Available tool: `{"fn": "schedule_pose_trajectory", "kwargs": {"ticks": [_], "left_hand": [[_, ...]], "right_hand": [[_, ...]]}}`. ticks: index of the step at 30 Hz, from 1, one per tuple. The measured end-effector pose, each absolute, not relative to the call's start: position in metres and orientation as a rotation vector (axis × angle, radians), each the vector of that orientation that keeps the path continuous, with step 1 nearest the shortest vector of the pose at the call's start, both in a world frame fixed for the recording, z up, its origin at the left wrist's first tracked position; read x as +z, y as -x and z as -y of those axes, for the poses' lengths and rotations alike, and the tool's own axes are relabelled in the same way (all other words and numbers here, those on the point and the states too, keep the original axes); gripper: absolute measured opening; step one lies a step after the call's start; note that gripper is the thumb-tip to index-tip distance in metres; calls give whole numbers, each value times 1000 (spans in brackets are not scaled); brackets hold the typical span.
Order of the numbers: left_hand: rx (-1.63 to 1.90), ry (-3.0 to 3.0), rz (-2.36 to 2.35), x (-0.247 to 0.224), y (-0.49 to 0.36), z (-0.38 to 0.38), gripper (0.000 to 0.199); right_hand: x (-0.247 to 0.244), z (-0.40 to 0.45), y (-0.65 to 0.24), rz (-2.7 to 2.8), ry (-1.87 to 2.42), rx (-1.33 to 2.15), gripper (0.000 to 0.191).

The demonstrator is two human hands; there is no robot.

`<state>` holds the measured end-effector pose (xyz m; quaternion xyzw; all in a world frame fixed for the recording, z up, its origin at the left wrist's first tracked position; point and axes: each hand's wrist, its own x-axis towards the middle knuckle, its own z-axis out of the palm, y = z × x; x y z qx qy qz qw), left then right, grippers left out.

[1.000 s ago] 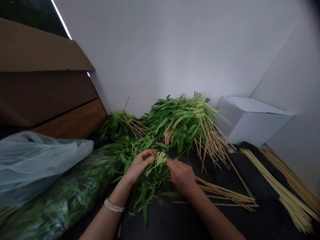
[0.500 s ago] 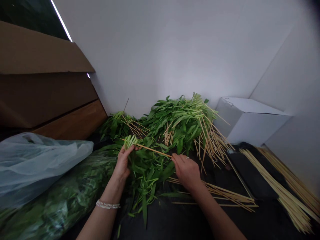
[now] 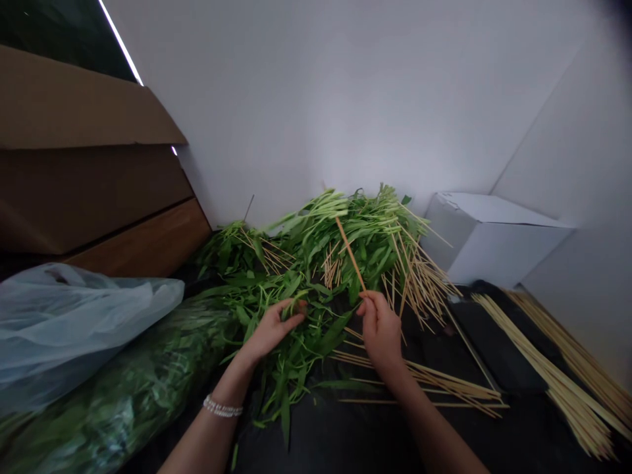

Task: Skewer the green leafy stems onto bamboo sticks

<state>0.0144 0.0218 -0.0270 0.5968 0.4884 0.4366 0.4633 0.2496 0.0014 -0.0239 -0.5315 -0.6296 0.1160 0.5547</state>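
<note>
My right hand (image 3: 381, 332) grips the lower end of a thin wooden skewer (image 3: 351, 253), which slants up and away. Pale-stemmed leafy greens (image 3: 328, 205) are threaded near its far end, their leaves trailing left over the larger pile. My left hand (image 3: 277, 324) is at the loose greens (image 3: 291, 359) lying in front, its thumb and fingers apart and its fingertips partly among the leaves. Behind, a heap of skewered greens (image 3: 365, 253) rests against the wall, with many bare skewer ends (image 3: 419, 280) pointing right and down.
Loose skewers (image 3: 454, 388) lie right of my hand, by a dark flat object (image 3: 498, 345) and bundled skewers (image 3: 548, 378). A white box (image 3: 503, 247) stands behind them. Left are a clear bag of greens (image 3: 148, 375), a whitish plastic bag (image 3: 83, 322) and a cardboard box (image 3: 89, 191).
The skewer has swung from nearly level to steeply upward, carrying its threaded greens onto the back pile. My left hand has let go of those greens and moved right and down to the loose leaves.
</note>
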Motion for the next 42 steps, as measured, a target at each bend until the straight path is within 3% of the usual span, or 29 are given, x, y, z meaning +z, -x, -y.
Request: {"fn": "schedule_pose_trajectory", "kwargs": {"ticks": [4,8,15,21,27,31,37,42], "left_hand": [[1029,-1830,-1252,-22,-21,-14,53],[1361,-1831,-1351,-5,-28,-14,25],[1210,-1628,-1185,11,-71,-8,27],[1343,-1416,-1117,16,-79,-7,27],[1683,-1288,-1265,42,-14,-76,34],[1808,-1066,-1551,53,29,-141,21],[1669,-981,-1756,52,67,-207,14],[1398,-1000,-1801,36,78,-234,34]], "right_hand": [[-25,-3,-250,1453,1254,279,23],[-30,-1,-243,1538,1221,301,23],[-42,10,-220,1741,1040,311,24],[-50,13,-214,1840,1017,287,27],[-48,18,-212,1977,1030,42,32],[-47,21,-209,2054,987,-75,32],[-45,20,-210,2129,1022,-124,30],[-44,18,-212,2151,1041,-164,29]]}}
